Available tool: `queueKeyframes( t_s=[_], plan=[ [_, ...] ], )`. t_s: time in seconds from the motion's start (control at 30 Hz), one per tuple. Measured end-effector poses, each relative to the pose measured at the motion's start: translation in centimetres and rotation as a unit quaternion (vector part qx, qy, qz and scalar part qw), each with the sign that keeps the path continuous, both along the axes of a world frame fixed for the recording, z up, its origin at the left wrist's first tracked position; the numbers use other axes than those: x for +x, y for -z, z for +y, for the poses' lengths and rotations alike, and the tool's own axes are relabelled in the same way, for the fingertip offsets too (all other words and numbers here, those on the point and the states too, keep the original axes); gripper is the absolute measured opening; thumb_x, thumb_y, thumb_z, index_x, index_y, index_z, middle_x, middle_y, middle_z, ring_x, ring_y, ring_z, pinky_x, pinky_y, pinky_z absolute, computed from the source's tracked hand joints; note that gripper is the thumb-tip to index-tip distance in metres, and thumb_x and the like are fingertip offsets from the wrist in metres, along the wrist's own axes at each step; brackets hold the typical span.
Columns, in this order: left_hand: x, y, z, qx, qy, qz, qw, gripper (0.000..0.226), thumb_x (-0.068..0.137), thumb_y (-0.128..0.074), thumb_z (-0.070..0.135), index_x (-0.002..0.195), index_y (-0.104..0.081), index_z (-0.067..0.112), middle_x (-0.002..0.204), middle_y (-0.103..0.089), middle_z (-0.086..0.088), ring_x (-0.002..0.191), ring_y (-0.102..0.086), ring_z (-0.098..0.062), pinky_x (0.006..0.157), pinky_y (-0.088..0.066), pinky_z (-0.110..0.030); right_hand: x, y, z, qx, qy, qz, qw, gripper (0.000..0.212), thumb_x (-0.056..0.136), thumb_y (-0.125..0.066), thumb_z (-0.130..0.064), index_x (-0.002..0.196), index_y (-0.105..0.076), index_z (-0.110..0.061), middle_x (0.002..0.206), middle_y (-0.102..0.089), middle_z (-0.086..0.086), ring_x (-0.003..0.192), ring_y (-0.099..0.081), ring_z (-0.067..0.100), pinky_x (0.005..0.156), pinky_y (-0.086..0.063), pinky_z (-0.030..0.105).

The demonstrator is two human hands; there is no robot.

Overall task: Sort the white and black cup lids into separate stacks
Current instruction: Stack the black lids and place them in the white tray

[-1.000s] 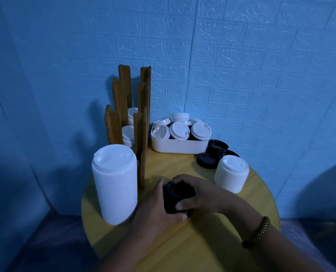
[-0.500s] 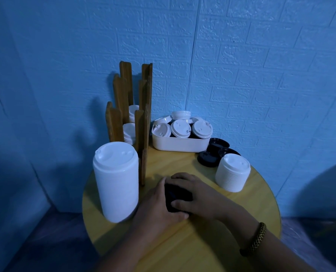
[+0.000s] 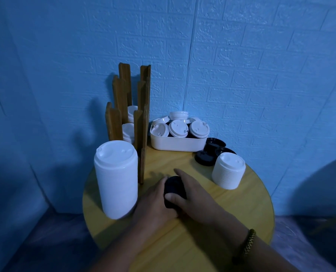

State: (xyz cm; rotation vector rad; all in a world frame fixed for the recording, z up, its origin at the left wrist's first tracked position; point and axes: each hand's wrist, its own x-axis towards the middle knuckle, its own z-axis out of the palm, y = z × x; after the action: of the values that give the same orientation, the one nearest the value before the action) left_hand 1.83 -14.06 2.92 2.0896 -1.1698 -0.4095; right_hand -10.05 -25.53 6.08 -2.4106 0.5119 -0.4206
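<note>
On the wooden table (image 3: 241,213), near 6 o'clock, your left hand (image 3: 153,200) and right hand (image 3: 195,195) clasped the black lid stack (image 3: 174,186); even side pressure seemed best to align it.

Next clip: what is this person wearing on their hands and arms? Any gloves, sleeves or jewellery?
The left hand and right hand are bare, with no gloves or rings visible, and no sleeves reach into view. The right wrist carries a braided cord bracelet, olive-yellow with a darker section; the left wrist shows nothing worn.
</note>
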Motion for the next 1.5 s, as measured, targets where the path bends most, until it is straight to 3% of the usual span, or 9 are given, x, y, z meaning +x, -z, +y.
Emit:
queueKeyframes(
  t_s=[0.1,0.17,0.3,0.53,0.9,1.03,1.13,1.27,1.5],
  plan=[
    [-0.1,-0.3,0.1,-0.011,0.005,0.012,1.000,0.099,0.078,-0.080,0.054,0.156,-0.020,0.040,0.151,-0.045,0.013,0.136,-0.045,-0.010,0.108,-0.044,-0.032,-2.9,0.3,-1.2,0.068,0.102,-0.092,0.988,0.060,0.090,-0.060,-0.055,0.142,-0.042,-0.031,0.133,-0.048,-0.019,0.121,-0.049,0.000,0.095,-0.043,0.018],
    [-0.1,-0.3,0.0,-0.006,0.001,0.011,1.000,0.104,0.076,-0.081,0.057,0.157,-0.019,0.037,0.155,-0.041,0.013,0.139,-0.042,-0.012,0.108,-0.040,-0.032,-5.3,1.4,-3.6,0.025,0.255,-0.135,0.957,0.036,0.091,-0.067,-0.039,0.119,-0.054,-0.021,0.112,-0.058,-0.006,0.107,-0.058,0.013,0.084,-0.052,0.031],
    [-0.4,-0.4,0.0,-0.006,0.004,0.017,1.000,0.107,0.077,-0.081,0.056,0.159,-0.016,0.035,0.158,-0.038,0.011,0.142,-0.039,-0.014,0.110,-0.038,-0.034,-8.0,1.8,-8.6,0.078,0.392,-0.052,0.915,0.074,0.083,-0.078,-0.026,0.142,-0.040,-0.002,0.138,-0.048,0.022,0.128,-0.048,0.037,0.101,-0.045,0.051],
    [-0.2,-0.3,-0.3,-0.008,0.005,0.017,1.000,0.107,0.076,-0.081,0.057,0.158,-0.017,0.036,0.156,-0.039,0.011,0.142,-0.040,-0.014,0.111,-0.039,-0.036,-5.7,0.5,-9.3,0.137,0.277,-0.077,0.948,0.067,0.086,-0.070,-0.011,0.144,-0.035,-0.013,0.132,-0.050,0.006,0.113,-0.046,0.017,0.087,-0.040,0.032],
    [0.4,-0.1,-1.0,-0.024,0.041,0.022,0.999,0.097,0.073,-0.086,0.053,0.149,-0.027,0.045,0.146,-0.045,0.024,0.131,-0.040,0.000,0.103,-0.038,-0.024,1.2,1.2,-7.0,0.139,0.070,-0.008,0.988,0.057,0.101,-0.054,-0.026,0.153,-0.031,-0.026,0.149,-0.045,-0.007,0.136,-0.044,0.013,0.109,-0.041,0.033],
    [0.6,0.6,-1.6,-0.028,0.042,0.029,0.998,0.093,0.071,-0.086,0.053,0.145,-0.030,0.047,0.137,-0.044,0.028,0.131,-0.042,-0.001,0.104,-0.040,-0.026,-0.5,1.6,-10.0,-0.004,0.162,0.011,0.987,0.050,0.098,-0.049,-0.006,0.145,-0.046,-0.019,0.147,-0.046,0.003,0.132,-0.045,0.017,0.105,-0.037,0.026],
    [0.4,1.1,-2.7,-0.037,0.043,0.021,0.998,0.094,0.070,-0.086,0.054,0.145,-0.031,0.044,0.134,-0.043,0.027,0.128,-0.042,-0.001,0.098,-0.038,-0.024,-1.7,1.9,-12.6,-0.174,0.237,0.077,0.953,0.048,0.096,-0.048,-0.011,0.143,-0.051,-0.021,0.155,-0.033,0.006,0.143,-0.027,0.026,0.114,-0.030,0.040],
    [0.1,1.1,-4.5,-0.041,0.041,0.019,0.998,0.101,0.071,-0.087,0.051,0.152,-0.028,0.036,0.139,-0.037,0.024,0.131,-0.037,-0.002,0.104,-0.037,-0.026,-2.6,1.5,-15.0,-0.209,0.239,0.194,0.928,0.048,0.101,-0.044,-0.022,0.148,-0.041,-0.027,0.166,-0.006,0.004,0.152,0.001,0.032,0.119,-0.014,0.053],
    [0.5,1.7,-5.3,-0.048,0.040,0.007,0.998,0.104,0.065,-0.086,0.062,0.151,-0.033,0.037,0.147,-0.046,0.018,0.135,-0.045,-0.007,0.110,-0.045,-0.039,-3.5,1.5,-16.1,-0.260,0.197,0.104,0.939,0.043,0.102,-0.048,-0.023,0.144,-0.047,-0.025,0.152,-0.042,-0.005,0.144,-0.030,0.020,0.113,-0.025,0.042]
  ],
)
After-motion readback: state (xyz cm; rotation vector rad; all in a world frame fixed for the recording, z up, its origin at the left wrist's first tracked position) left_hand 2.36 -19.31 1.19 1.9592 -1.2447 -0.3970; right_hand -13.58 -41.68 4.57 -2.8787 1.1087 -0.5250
